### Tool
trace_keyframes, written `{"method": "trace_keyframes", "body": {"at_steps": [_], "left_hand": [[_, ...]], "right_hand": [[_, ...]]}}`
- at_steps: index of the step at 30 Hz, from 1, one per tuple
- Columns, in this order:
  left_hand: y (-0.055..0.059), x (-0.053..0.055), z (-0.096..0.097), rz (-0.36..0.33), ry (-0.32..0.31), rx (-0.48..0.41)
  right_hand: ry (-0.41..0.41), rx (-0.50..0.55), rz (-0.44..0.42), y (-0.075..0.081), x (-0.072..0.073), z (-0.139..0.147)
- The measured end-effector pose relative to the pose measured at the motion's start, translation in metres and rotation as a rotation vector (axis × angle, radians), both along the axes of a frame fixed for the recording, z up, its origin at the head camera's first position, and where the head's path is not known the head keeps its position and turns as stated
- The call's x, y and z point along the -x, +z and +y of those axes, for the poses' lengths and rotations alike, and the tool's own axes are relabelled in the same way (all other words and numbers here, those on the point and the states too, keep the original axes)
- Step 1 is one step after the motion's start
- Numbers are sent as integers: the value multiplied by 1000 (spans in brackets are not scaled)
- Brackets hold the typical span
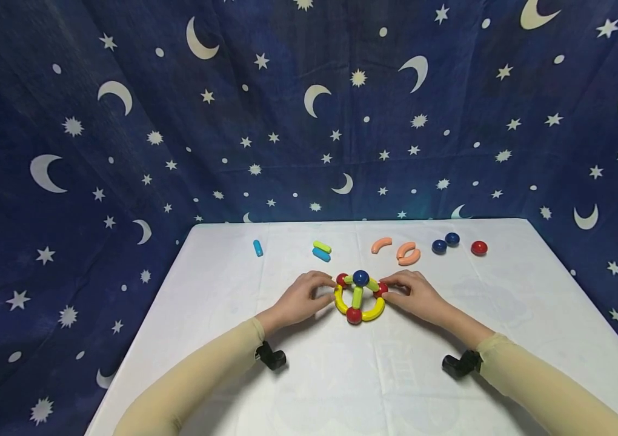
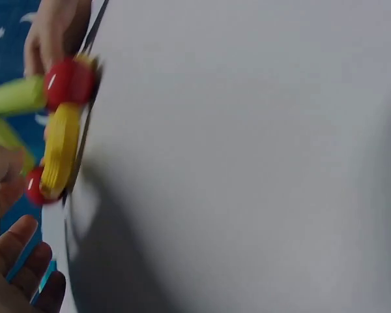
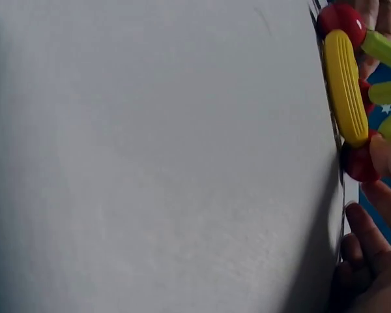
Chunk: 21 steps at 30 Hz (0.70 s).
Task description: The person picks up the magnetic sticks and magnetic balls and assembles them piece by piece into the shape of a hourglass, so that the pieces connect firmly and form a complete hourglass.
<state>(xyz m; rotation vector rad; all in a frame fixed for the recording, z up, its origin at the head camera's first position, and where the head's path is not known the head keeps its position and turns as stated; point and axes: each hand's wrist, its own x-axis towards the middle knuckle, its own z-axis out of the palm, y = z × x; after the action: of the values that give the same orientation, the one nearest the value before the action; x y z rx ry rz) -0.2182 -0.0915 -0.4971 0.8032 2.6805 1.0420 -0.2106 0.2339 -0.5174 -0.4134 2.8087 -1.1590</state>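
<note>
A magnetic-stick-and-ball frame (image 1: 373, 311) stands on the white table between both hands. Curved yellow sticks join red balls into a ring at its base. Straight green sticks (image 1: 357, 297) slope up from the red balls to a dark blue ball (image 1: 360, 278) on top. At the left side, my left hand (image 1: 303, 297) holds the frame by thumb and fingertips near a red ball (image 2: 36, 186); its other fingers are spread. My right hand (image 1: 415, 295) pinches the red ball (image 3: 361, 162) on the right side between thumb and fingers.
Behind the frame lie a blue stick (image 1: 257, 247), a green stick (image 1: 322, 246) beside another blue stick (image 1: 321, 254), and several curved orange sticks (image 1: 409, 258). Farther right are two dark blue balls (image 1: 439, 246) and a red ball (image 1: 479, 247). A starry blue cloth (image 1: 287, 121) hangs beyond the table.
</note>
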Motion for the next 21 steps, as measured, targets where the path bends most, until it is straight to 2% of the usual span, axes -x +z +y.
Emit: {"method": "trace_keyframes", "body": {"at_steps": [5, 8, 11, 15, 21], "left_hand": [[6, 30, -4, 56, 119, -2], [9, 47, -5, 84, 147, 42], [10, 60, -4, 122, 150, 122], [10, 71, -2, 190, 130, 223], [5, 75, 2, 266, 103, 321]], "right_hand": [[36, 19, -49, -4, 6, 7], [38, 12, -87, -4, 8, 8], [37, 9, -113, -3, 9, 7], [44, 13, -112, 1, 7, 5], [36, 2, -107, 2, 6, 5]]}}
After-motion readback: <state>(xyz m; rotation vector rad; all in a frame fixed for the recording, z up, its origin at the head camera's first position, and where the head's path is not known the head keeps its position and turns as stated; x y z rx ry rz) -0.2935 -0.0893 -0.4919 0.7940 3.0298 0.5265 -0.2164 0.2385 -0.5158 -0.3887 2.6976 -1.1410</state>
